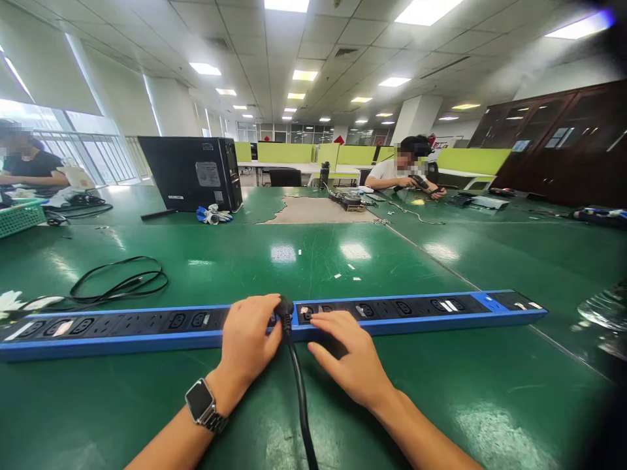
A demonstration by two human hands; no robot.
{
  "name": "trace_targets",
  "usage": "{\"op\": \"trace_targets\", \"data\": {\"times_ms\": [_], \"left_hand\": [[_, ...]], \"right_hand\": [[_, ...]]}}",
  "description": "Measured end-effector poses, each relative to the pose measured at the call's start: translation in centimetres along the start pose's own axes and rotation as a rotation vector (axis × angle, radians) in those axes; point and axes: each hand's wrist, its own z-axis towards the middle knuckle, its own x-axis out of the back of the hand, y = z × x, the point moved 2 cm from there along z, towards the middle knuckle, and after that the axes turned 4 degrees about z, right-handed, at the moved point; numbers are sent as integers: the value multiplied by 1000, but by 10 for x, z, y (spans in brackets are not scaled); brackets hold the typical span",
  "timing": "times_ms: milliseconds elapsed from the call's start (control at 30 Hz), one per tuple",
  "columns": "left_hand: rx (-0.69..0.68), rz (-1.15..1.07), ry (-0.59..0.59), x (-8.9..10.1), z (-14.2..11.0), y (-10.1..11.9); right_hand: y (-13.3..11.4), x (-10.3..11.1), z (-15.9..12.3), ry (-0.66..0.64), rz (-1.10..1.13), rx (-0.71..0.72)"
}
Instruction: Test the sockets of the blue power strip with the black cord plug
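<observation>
A long blue power strip (166, 342) with black sockets lies across the green table in front of me. My left hand (249, 334), with a watch on the wrist, is closed at the middle of the strip. Its fingers are around a black plug (285, 307), partly hidden by the hand. From that plug a thick black power cord (300, 388) runs down toward me over the table's near side. Just right of the plug, my right hand (349, 352) is open, thumb and fingers apart, with its fingertips over the strip's sockets.
A thin black cable (122, 284) lies coiled at the left. Behind it stand a black computer case (189, 175) and a blue-and-white glove (214, 214). A green basket (22, 219) is at the far left. Across the table (235, 254) a co-worker (406, 173) holds a dark tool; another person sits far left.
</observation>
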Motion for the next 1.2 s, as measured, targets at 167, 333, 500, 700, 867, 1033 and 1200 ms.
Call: {"op": "trace_targets", "data": {"times_ms": [167, 333, 500, 700, 867, 1033, 1200], "left_hand": [[154, -110, -188, -9, 3, -11], [107, -135, -359, -8, 13, -5], [65, -187, -344, -3, 8, -10], [290, -115, -654, -6, 56, -2], [292, 119, -779, -33, 94, 31], [270, 140, -792, -49, 85, 33], [272, 114, -742, -53, 84, 32]], "right_hand": [[6, 2, 1, 157, -26, -18], [12, 2, 0, 198, 5, -109], [13, -2, -2, 193, 30, -112], [11, -10, -2, 218, -9, -95], [11, -8, -3, 220, 8, -78], [9, -7, -4, 238, 27, -77], [5, -18, -1, 274, -38, -108]]}}
